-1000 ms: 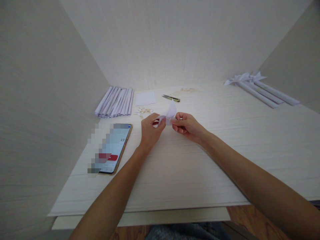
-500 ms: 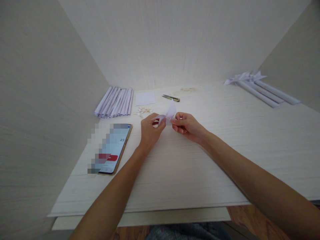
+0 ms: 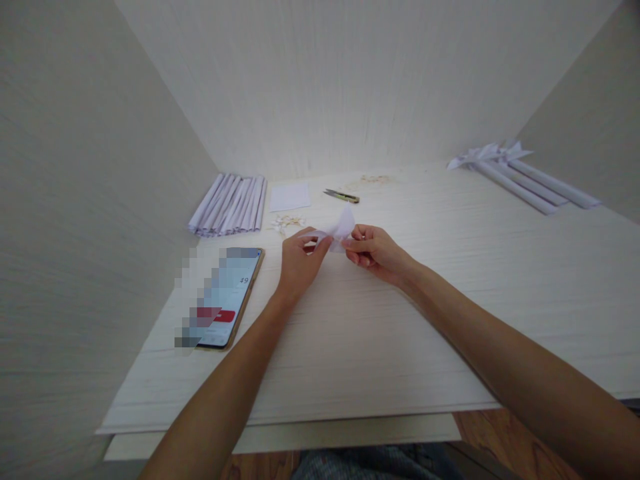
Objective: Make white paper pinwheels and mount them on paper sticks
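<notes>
Between my two hands, over the middle of the table, is a thin white paper pinwheel (image 3: 344, 223) with a curled blade standing up. My left hand (image 3: 303, 260) pinches its left side between thumb and fingers. Closed on the right side of the same paper is my right hand (image 3: 373, 250), its fingers curled and its thumb against the paper's centre. Fine detail at the pinch point is too small to make out. Just beyond my left hand lies a small pile of white and tan bits (image 3: 289, 223).
Rolled paper tubes (image 3: 230, 203) lie in a row at the left wall, near a square paper sheet (image 3: 291, 197). Thread snips (image 3: 342, 196) and scattered tan bits (image 3: 375, 179) lie behind my hands. A phone (image 3: 225, 300) is at left; paper tubes with pinwheel heads (image 3: 520, 180) rest at right.
The upright blade of the paper has curled over and dropped a little. Both hands keep their grip and have barely shifted.
</notes>
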`<state>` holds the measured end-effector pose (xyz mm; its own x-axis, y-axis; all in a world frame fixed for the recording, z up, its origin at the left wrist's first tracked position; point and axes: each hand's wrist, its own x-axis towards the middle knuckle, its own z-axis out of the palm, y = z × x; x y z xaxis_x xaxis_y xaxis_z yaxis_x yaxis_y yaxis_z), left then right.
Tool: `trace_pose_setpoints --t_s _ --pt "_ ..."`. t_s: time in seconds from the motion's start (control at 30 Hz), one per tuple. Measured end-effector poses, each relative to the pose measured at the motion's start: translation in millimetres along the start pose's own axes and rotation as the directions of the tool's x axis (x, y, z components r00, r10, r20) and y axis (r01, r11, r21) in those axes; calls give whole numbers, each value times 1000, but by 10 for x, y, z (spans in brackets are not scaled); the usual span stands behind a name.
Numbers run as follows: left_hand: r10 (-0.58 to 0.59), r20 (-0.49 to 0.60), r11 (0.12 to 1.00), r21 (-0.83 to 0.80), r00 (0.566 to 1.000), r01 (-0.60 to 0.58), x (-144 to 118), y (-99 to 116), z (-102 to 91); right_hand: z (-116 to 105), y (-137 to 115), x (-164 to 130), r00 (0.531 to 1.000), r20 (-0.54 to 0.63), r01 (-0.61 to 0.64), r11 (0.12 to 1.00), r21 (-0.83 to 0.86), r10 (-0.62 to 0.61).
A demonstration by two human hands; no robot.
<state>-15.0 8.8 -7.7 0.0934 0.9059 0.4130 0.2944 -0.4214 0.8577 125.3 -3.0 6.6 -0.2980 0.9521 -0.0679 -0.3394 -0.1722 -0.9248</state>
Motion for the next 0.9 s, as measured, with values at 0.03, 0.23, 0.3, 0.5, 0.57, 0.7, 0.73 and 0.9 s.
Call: trace_pose_setpoints --t_s 0.03,0.23,0.3,0.5,0.57,0.7,0.73,0.9 --pt "-1 1 1000 -5 1000 1 0 -3 1 -1 0 0 1000 2 -3 1000 0 3" --pt "-7 -7 1000 -11 1000 7 8 2 4 -3 4 -4 1000 8 -10 1000 15 9" --pt "-8 -11 1000 -3 1000 8 8 17 4 -5 6 -4 1000 7 -15 1000 14 15" --pt "-77 -13 996 46 997 77 4 65 20 -48 37 25 1000 -16 -8 1000 -1 8" --pt "-91 -28 994 58 995 92 4 66 28 -70 68 41 999 -42 15 999 -31 -16" --pt "-79 -55 992 89 995 84 8 61 34 -86 144 58 985 -99 126 981 -149 -142" --pt "-74 -61 992 96 995 80 9 60 33 -81 158 58 978 -114 152 970 -187 -176" --pt "-34 -75 993 111 997 42 10 40 31 -26 181 34 938 -187 208 905 -372 -292"
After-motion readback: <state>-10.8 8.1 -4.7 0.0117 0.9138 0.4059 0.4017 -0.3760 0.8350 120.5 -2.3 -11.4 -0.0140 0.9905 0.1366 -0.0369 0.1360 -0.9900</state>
